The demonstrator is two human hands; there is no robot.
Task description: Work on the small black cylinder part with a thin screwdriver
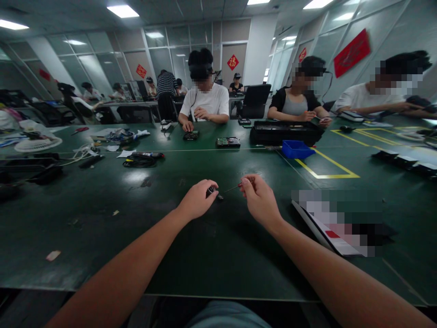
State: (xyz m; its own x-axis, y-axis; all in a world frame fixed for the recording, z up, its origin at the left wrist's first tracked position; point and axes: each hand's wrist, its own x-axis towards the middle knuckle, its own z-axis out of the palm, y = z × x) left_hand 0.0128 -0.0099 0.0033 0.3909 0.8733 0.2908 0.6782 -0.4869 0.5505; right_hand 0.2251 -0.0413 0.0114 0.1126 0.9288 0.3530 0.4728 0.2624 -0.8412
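Observation:
My left hand is closed around a small black rounded object with a shiny edge; my fingers cover most of it, so its kind is unclear. A little dark piece lies on the green table beside it. In my right hand is a thin screwdriver with a reddish handle, gripped between thumb and fingers. Its shaft points left toward the black object, and the tip appears close to it; whether they touch cannot be made out.
Cables lie ahead on the left. Circuit-board devices, a long black case and a blue bin stand farther off. A white booklet lies right of my arm. Several people work across the table.

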